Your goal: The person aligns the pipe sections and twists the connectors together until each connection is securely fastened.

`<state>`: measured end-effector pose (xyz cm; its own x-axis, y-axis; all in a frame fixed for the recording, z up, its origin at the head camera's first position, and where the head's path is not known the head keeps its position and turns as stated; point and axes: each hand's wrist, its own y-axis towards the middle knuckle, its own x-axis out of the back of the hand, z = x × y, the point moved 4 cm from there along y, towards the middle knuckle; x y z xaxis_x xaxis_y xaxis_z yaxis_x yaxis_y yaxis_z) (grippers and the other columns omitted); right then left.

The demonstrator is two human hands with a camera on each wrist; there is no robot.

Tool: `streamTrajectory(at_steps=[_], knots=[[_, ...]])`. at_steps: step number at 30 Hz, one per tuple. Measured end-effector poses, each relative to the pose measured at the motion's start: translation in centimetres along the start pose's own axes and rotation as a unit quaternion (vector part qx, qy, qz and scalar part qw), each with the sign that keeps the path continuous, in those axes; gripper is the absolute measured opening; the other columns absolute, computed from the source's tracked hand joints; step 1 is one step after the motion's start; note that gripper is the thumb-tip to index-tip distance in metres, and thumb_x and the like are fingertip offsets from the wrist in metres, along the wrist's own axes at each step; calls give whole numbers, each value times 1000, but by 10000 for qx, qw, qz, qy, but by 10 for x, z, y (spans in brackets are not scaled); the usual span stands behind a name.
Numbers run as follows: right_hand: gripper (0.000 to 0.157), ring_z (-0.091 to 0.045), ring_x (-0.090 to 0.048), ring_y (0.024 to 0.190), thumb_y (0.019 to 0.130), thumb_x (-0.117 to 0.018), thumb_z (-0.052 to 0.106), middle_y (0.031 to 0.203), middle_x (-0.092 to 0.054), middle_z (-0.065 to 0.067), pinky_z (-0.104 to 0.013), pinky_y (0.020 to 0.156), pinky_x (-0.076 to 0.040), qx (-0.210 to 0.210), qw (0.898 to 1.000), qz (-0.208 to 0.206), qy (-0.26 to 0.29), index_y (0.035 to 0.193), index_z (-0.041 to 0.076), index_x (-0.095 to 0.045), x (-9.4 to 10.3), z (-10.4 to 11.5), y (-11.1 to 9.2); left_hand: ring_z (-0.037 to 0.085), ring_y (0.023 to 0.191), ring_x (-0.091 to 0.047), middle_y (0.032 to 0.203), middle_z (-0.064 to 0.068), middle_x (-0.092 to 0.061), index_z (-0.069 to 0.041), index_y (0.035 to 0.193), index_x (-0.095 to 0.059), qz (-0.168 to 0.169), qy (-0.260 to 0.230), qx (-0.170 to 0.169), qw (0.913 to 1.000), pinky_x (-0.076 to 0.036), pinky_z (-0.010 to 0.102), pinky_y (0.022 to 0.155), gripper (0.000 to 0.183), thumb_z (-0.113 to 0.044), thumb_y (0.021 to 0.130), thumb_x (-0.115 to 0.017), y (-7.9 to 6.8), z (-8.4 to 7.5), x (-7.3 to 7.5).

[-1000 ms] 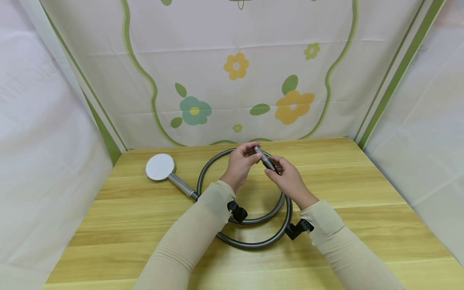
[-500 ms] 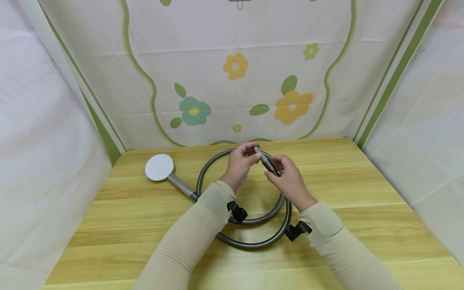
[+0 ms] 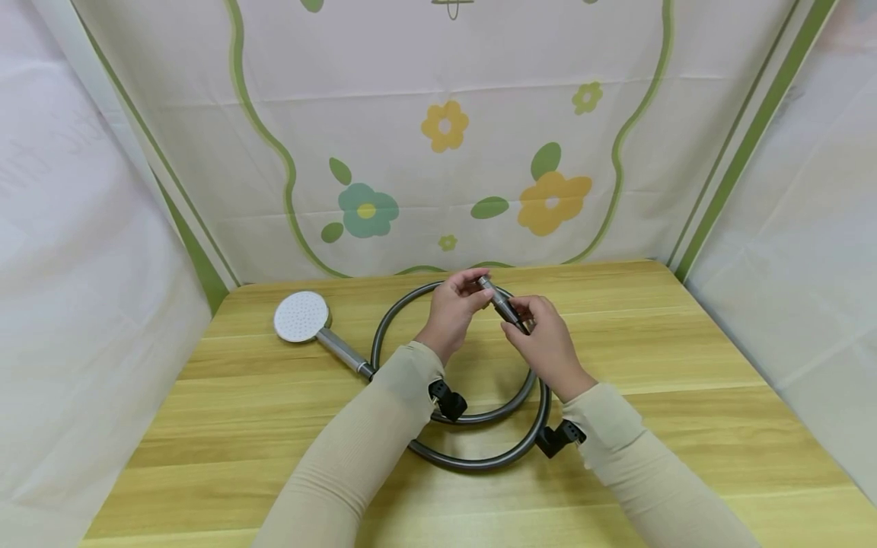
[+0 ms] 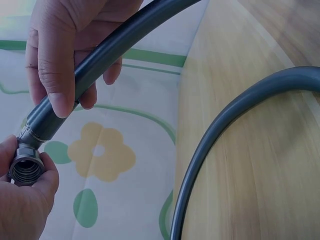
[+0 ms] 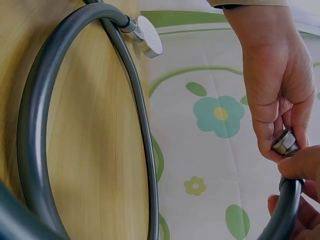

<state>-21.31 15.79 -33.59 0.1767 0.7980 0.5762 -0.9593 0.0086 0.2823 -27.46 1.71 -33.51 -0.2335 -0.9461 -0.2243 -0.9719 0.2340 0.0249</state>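
Observation:
A dark grey shower hose [image 3: 479, 463] lies looped on the wooden table, its free end raised above the surface between both hands. My left hand [image 3: 448, 313] pinches the metal nut [image 4: 27, 166] at that end between thumb and fingers; the nut's threaded opening shows in the left wrist view. Just below, the fingers of my right hand [image 3: 550, 342] grip the smooth sleeve [image 4: 46, 119] and the hose beside it. In the right wrist view the nut [image 5: 286, 142] sits between the two hands. At the hose's other end, a shower head [image 3: 302, 317] lies with its white face up.
The wooden table [image 3: 226, 449] reaches back to a white cloth wall [image 3: 411, 175] printed with flowers. White cloth sides [image 3: 795, 228] stand left and right. Black wrist cameras [image 3: 448, 399] sit at both sleeves, above the hose loops.
My right hand and forearm shift slightly, the fingers adjusting along the hose end. My left hand stays on the nut, and the shower head and hose loops lie almost unmoved.

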Motion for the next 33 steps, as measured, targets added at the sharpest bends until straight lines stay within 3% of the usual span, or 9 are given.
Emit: streamTrajectory(at_steps=[7, 17, 26, 33], knots=[[33, -26, -55, 95, 90, -69, 11, 111, -57, -14, -31, 70, -45, 29, 10000, -45, -83, 120, -1, -60, -1, -1, 1, 16, 97, -57, 121, 10, -60, -4, 125, -62, -16, -5, 38, 10000, -52, 32, 85, 34, 1, 91, -63, 0, 0, 1], [33, -24, -55, 91, 91, -68, 12, 106, -58, -14, -27, 65, -43, 70, 9998, -33, -196, 120, -2, -61, 0, -2, 1, 16, 99, -58, 122, 10, -61, -5, 125, -63, -72, 32, 86, 9999, -52, 27, 81, 35, 1, 91, -64, 2, 1, 1], [33, -26, -56, 94, 91, -67, 11, 108, -58, -15, -35, 74, -46, -44, 10000, 77, -6, 121, -2, -60, -1, -3, 2, 16, 100, -58, 123, 9, -61, -5, 126, -62, -47, 18, 111, 9999, -52, 26, 81, 35, 1, 91, -63, 2, 3, 1], [32, -26, -59, 95, 92, -65, 11, 109, -60, -15, -34, 74, -49, -61, 9999, 143, 58, 121, -1, -60, -2, -4, 3, 15, 98, -58, 121, 10, -62, -4, 126, -63, -65, -31, 110, 9999, -52, 26, 80, 35, 2, 91, -64, 3, 3, 2]])
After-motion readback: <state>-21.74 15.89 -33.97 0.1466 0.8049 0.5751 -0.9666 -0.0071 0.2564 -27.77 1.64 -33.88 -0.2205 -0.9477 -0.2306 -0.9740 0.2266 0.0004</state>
